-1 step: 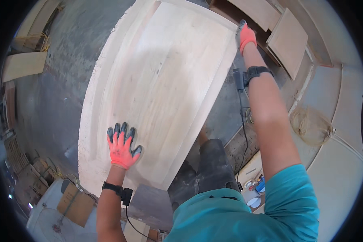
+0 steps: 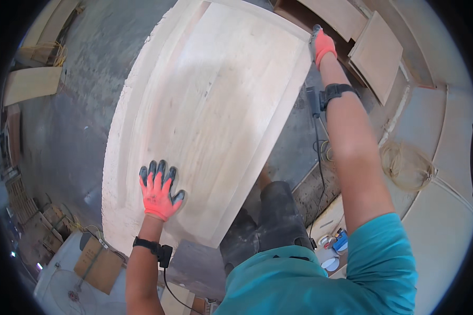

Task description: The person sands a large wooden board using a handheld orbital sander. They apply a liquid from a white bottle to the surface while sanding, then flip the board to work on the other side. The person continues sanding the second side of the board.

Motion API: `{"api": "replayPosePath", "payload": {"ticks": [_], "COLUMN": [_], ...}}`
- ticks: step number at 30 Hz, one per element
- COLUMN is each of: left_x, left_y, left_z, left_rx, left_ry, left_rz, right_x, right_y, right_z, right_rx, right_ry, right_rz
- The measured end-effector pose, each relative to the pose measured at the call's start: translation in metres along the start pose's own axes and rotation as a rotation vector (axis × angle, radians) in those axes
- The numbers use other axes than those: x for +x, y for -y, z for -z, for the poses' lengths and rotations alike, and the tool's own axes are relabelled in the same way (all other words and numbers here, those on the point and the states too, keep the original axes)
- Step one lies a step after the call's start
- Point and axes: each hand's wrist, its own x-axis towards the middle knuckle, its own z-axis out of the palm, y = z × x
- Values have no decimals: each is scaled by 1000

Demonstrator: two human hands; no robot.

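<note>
A large pale wooden panel (image 2: 210,105) lies before me, with a rough, ragged left edge and a smoother right edge. My left hand (image 2: 160,194), in a pink glove with black fingertips, rests flat on its near left part, fingers spread. At the panel's far right corner is my right hand (image 2: 323,48), gloved the same way, its fingers curled at the edge. The underside of that grip is hidden. Each wrist wears a black strap with a small device and a cable.
Wooden boards (image 2: 376,58) stand at the far right. A coil of pale cord (image 2: 407,165) is at the right. A piece of cardboard (image 2: 99,266) lies at the lower left, near a fan-like round grille (image 2: 71,294). A curved board (image 2: 32,85) sits at the far left.
My right hand and forearm have shifted very slightly to the right. The left hand and the panel look the same.
</note>
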Motion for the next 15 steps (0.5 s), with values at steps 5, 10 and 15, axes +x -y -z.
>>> {"api": "replayPosePath", "payload": {"ticks": [5,10,15], "left_x": [-6,-6,-5], "left_y": [1,0,3], "left_z": [-3,-4,-1], "left_rx": [26,45,19], "left_ry": [21,30,43], "left_rz": [20,33,28], "right_x": [15,-27,-114], "right_y": [-7,-7,-29], "right_z": [-7,-13,-28], "right_rx": [23,167,353], "right_ry": [-61,-45,-79], "right_rz": [67,-74,-131]}}
